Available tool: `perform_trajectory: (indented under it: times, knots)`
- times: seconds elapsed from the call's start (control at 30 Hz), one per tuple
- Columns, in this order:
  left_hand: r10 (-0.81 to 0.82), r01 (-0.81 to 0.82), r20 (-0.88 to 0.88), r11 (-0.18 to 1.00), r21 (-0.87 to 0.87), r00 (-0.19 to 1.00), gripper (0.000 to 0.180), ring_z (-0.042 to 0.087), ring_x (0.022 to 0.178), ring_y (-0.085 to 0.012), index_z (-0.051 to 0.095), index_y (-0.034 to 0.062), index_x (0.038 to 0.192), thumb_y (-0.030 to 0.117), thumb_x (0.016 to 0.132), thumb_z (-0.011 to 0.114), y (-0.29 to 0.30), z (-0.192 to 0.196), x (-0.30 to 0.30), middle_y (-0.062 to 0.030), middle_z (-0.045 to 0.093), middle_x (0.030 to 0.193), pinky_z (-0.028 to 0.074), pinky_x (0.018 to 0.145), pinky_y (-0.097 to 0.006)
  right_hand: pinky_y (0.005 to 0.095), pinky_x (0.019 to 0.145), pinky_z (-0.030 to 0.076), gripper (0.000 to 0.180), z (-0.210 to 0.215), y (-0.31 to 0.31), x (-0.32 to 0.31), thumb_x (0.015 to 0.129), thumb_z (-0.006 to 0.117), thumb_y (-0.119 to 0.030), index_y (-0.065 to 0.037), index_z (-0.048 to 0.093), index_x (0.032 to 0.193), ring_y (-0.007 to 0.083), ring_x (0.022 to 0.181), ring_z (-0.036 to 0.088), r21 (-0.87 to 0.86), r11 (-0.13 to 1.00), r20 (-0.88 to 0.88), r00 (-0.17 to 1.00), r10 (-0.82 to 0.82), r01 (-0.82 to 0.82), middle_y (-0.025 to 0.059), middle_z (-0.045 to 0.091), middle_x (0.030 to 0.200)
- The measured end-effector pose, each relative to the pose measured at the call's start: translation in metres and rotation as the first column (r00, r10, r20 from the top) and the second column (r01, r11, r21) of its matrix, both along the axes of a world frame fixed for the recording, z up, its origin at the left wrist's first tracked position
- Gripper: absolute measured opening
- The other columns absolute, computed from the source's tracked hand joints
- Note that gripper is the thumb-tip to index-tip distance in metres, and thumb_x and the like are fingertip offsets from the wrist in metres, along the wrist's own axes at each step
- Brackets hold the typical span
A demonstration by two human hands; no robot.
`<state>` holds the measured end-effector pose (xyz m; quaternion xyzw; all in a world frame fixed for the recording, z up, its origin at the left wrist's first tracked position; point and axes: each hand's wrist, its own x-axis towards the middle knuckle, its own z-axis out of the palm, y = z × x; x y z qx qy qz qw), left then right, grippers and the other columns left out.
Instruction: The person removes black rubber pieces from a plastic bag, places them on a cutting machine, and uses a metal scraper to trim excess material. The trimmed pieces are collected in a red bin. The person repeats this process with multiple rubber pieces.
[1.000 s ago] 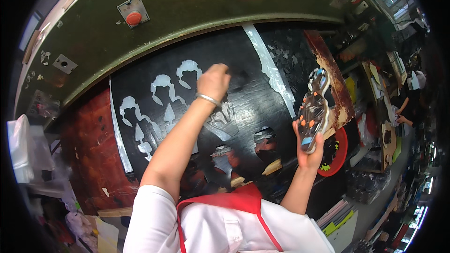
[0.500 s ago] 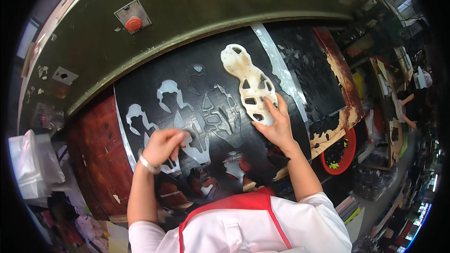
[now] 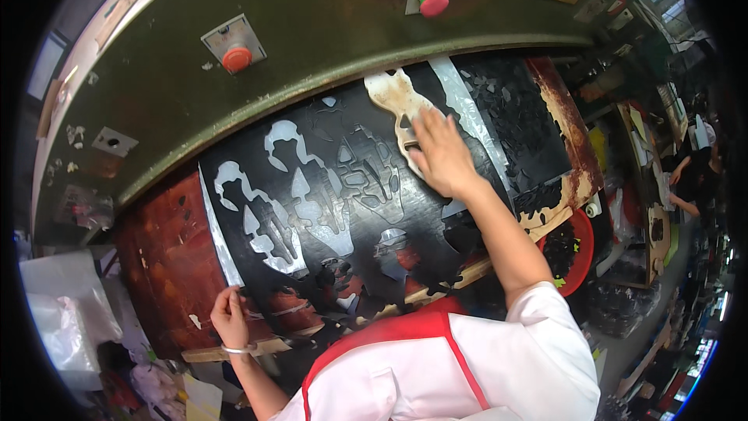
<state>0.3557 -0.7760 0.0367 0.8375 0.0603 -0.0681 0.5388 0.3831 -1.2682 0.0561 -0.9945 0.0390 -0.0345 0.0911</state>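
An off-white sole-shaped cutting die [image 3: 396, 95] with cut-out holes lies on the black sheet [image 3: 335, 121] near its far right part. My right hand [image 3: 444, 157] rests on the die, fingers stretched out flat, hiding much of its nearer half. Left of the die, the black sheet has several sole-shaped openings, and pale film [image 3: 331, 240] shows through some of them. My left hand [image 3: 231, 318] is at the near left corner of the sheet, fingers pinched together by the end of a clear film strip [image 3: 220, 238]. Anything between those fingers is too small to make out.
A green machine beam [image 3: 327, 23] with a red button [image 3: 237, 58] and a pink-red button [image 3: 432, 4] spans the far side. Red-brown board [image 3: 167, 253] lies at left. Black scraps [image 3: 506, 121] lie at right, above a red bin [image 3: 584, 257]. Clear plastic bags [image 3: 70, 320] hang at far left.
My left hand has moved left and nearer, from above the cut shapes to the sheet's corner. My right hand has gone from the die's near end to flat on top; the die sits slightly farther away.
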Motion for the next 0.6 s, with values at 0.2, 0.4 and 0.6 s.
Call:
perform_trajectory:
  times: [0.2, 0.4, 0.6]
  knots:
    - [0.147, -0.308, 0.433, 0.892, 0.329, 0.889, 0.022, 0.058, 0.075, -0.0128, 0.064, 0.0002, 0.111, 0.014, 0.098, 0.055, 0.021, -0.028, 0.001, -0.0049, 0.065, 0.090, 0.050, 0.073, -0.026, 0.0397, 0.091, 0.050, 0.038, 0.027, 0.019, -0.066, 0.078, 0.074, -0.017, 0.004, 0.065, 0.109, 0.0342, 0.097, 0.067, 0.834, 0.546, 0.035, 0.995, 0.092, -0.080, 0.0208, 0.067, 0.105]
    - [0.027, -0.132, 0.209, 0.852, 0.507, 0.978, 0.025, 0.065, 0.081, -0.0310, 0.067, -0.0007, 0.103, 0.019, 0.096, 0.054, -0.005, -0.065, 0.021, -0.0184, 0.068, 0.091, 0.050, 0.077, -0.037, 0.0432, 0.112, 0.028, 0.056, -0.031, -0.006, -0.017, 0.091, 0.061, -0.029, 0.007, 0.047, 0.133, 0.0423, 0.136, 0.033, 0.502, 0.847, 0.109, 0.959, -0.260, 0.173, 0.0271, 0.046, 0.138]
    - [-0.087, -0.064, 0.235, 0.820, 0.569, 0.968, 0.024, 0.060, 0.068, -0.0374, 0.065, -0.0007, 0.087, 0.018, 0.095, 0.053, -0.010, -0.059, 0.063, -0.0202, 0.063, 0.076, 0.047, 0.062, -0.042, 0.0412, 0.112, 0.027, 0.052, -0.014, -0.045, 0.031, 0.100, 0.046, -0.030, 0.006, 0.042, 0.137, 0.0367, 0.136, 0.037, 0.839, 0.517, 0.131, 0.860, -0.493, 0.169, 0.0247, 0.048, 0.138]
